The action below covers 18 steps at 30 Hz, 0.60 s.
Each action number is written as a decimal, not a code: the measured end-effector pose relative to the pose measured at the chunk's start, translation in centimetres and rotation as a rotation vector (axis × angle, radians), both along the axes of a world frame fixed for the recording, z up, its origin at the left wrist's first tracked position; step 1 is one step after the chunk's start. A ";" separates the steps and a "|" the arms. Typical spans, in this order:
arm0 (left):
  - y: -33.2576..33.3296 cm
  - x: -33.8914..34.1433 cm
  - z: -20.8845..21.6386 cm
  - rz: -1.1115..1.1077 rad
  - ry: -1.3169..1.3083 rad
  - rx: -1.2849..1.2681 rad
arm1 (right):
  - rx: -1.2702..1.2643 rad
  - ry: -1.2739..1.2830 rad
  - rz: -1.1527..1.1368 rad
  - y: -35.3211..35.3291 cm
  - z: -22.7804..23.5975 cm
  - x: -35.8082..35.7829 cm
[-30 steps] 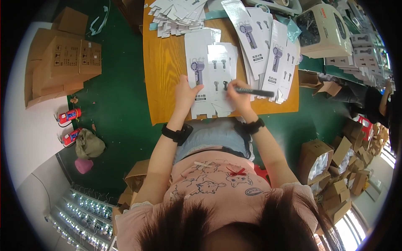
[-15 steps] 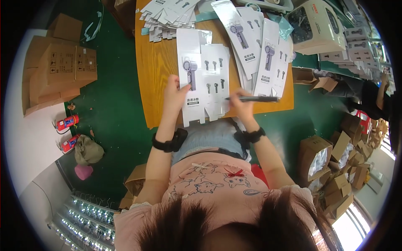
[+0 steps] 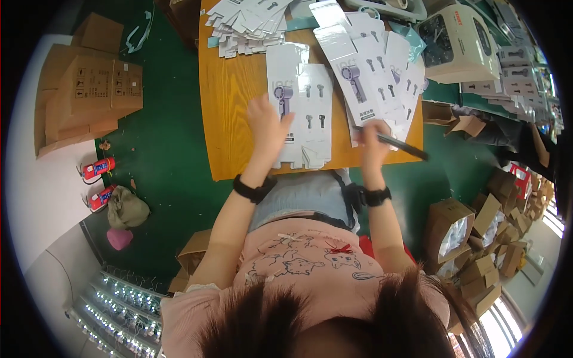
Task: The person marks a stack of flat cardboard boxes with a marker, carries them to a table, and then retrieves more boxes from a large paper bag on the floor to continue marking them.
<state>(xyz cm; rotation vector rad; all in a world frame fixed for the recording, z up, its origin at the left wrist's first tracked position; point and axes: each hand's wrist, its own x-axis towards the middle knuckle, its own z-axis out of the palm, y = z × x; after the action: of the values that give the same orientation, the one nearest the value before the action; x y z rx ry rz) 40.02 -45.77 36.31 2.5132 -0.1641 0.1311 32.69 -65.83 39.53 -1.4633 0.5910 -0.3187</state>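
A flattened white carton [image 3: 314, 101] printed with handheld fans lies on the wooden table in front of me. My left hand [image 3: 268, 125] rests at its left side, thumb apart from the fingers, somewhat blurred. Right of it, overlapping flat cartons [image 3: 358, 80] of the same kind are fanned out. At their near end is my right hand [image 3: 374, 138], fingers closed round a black marker pen [image 3: 409, 148] that points off to the right. Whether those fingers also grip a carton's corner I cannot tell.
Another pile of flat cartons [image 3: 248, 27] sits at the table's far left. A cream-coloured machine [image 3: 456, 45] stands at the far right. Cardboard boxes [image 3: 107, 89] are stacked on the floor at left, near fire extinguishers [image 3: 97, 169]. Several open boxes [image 3: 450, 230] fill the right.
My right hand, with the marker, has moved from the front carton to the fanned cartons on the right. My left hand has lifted its grip from the front carton's edge. The right-hand cartons have shifted.
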 end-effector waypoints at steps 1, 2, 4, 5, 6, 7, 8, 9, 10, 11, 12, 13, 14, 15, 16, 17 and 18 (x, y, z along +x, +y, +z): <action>1.0 -0.3 -0.5 0.035 -0.042 0.089 | -0.032 0.006 0.077 1.2 -0.8 1.0; 1.7 -0.6 -1.1 0.032 -0.041 0.090 | -0.063 0.013 0.154 2.2 -1.8 2.0; 2.5 -1.2 -0.7 0.043 0.369 -0.093 | -0.009 0.017 0.141 3.8 -3.4 4.0; 2.6 -1.4 -0.5 0.049 0.574 -0.187 | 0.040 0.019 0.127 4.1 -4.0 4.7; 2.8 -1.5 -0.6 0.053 0.573 -0.187 | 0.041 0.019 0.130 4.2 -4.6 5.2; 2.9 -1.6 -0.9 0.057 0.536 -0.214 | 0.043 0.015 0.114 4.2 -5.3 5.6; 3.0 -1.8 -1.2 0.060 0.499 -0.240 | 0.045 0.012 0.096 4.2 -5.9 5.8; 3.0 -1.8 -1.3 0.064 0.459 -0.268 | 0.045 0.007 0.080 4.3 -6.1 6.0; 3.1 -1.8 -1.3 0.066 0.459 -0.270 | 0.044 0.006 0.082 4.4 -6.3 6.0; 3.2 -1.8 -1.4 0.068 0.474 -0.266 | 0.026 -0.002 0.086 4.5 -6.4 6.0; 3.2 -1.7 -1.4 0.070 0.491 -0.260 | 0.009 -0.008 0.088 4.6 -6.4 6.0; 3.2 -1.6 -1.3 0.070 0.509 -0.254 | -0.007 -0.014 0.089 4.6 -6.4 6.0; 3.2 -1.4 -1.3 0.068 0.512 -0.254 | -0.008 -0.012 0.087 4.6 -6.5 6.1; 3.2 -1.4 -1.3 0.067 0.508 -0.258 | -0.044 -0.004 0.100 4.6 -6.4 6.2; 3.2 -1.4 -1.4 0.065 0.504 -0.263 | -0.081 0.003 0.113 4.6 -6.4 6.3; 3.2 -1.5 -1.4 0.062 0.499 -0.267 | -0.118 0.010 0.124 4.6 -6.3 6.2; 3.2 -1.5 -1.4 0.059 0.500 -0.268 | -0.119 0.011 0.122 4.5 -6.1 6.1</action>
<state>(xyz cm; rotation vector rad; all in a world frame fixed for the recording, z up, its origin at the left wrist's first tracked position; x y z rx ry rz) 38.48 -42.59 34.91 2.2051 0.1243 -0.4230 38.80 -61.30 33.40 -1.6095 0.4961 -0.2541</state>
